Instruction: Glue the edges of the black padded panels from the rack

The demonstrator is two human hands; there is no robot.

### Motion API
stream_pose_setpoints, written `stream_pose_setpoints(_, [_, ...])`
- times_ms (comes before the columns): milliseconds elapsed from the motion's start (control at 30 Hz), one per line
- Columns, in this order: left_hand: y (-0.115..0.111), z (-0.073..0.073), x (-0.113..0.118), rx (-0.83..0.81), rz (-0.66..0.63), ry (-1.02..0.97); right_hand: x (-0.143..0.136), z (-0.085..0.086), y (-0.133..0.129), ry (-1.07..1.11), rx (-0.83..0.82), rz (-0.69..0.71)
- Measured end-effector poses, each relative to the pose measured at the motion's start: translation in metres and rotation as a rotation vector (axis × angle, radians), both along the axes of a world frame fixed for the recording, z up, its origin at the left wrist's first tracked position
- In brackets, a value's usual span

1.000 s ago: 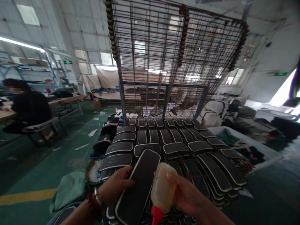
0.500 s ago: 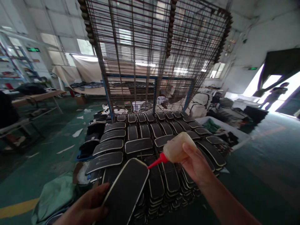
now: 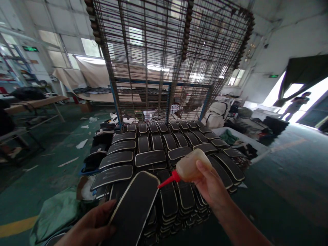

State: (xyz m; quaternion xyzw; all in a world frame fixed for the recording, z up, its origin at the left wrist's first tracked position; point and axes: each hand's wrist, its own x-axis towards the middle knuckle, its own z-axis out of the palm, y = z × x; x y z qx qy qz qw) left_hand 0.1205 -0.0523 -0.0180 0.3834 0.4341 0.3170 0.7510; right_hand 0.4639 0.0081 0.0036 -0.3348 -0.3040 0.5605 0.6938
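Observation:
At the lower left, my left hand (image 3: 93,222) grips the side edge of a dark panel (image 3: 137,205) with a pale rim. The panel is tilted, its rounded end pointing up. My right hand (image 3: 210,182) is wrapped round a translucent bottle (image 3: 192,165) of amber liquid, held nearly sideways. Its red nozzle (image 3: 167,180) points left, and the tip meets the panel's upper right edge. Behind and below lie stacks of similar dark panels (image 3: 150,159) with pale rims.
A tall wire rack (image 3: 153,51) stands behind the stacks. Green cloth (image 3: 55,208) lies at the lower left, and a white bin (image 3: 258,148) is at the right. A table (image 3: 38,103) stands at the left; a person (image 3: 294,106) is far right.
The nozzle tip has moved slightly down along the panel's right edge. The bottle and both hands have shifted a little to the left in view.

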Motion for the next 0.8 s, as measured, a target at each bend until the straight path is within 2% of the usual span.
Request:
stream_pose_setpoints(133, [0.001, -0.002, 0.004, -0.030, 0.029, -0.047, -0.004, -0.008, 0.000, 0.034, -0.020, -0.064])
stream_pose_setpoints(300, [0.003, -0.003, 0.005, -0.067, -0.006, -0.105, -0.008, -0.012, -0.002, 0.033, -0.033, -0.093])
stream_pose_setpoints(567, [-0.002, -0.001, 0.016, -0.094, 0.174, -0.106, -0.021, -0.017, -0.019, 0.036, -0.073, -0.030])
stream_pose_setpoints(800, [0.001, 0.001, 0.009, -0.102, 0.087, -0.136, -0.030, -0.027, -0.035, 0.038, -0.138, -0.035])
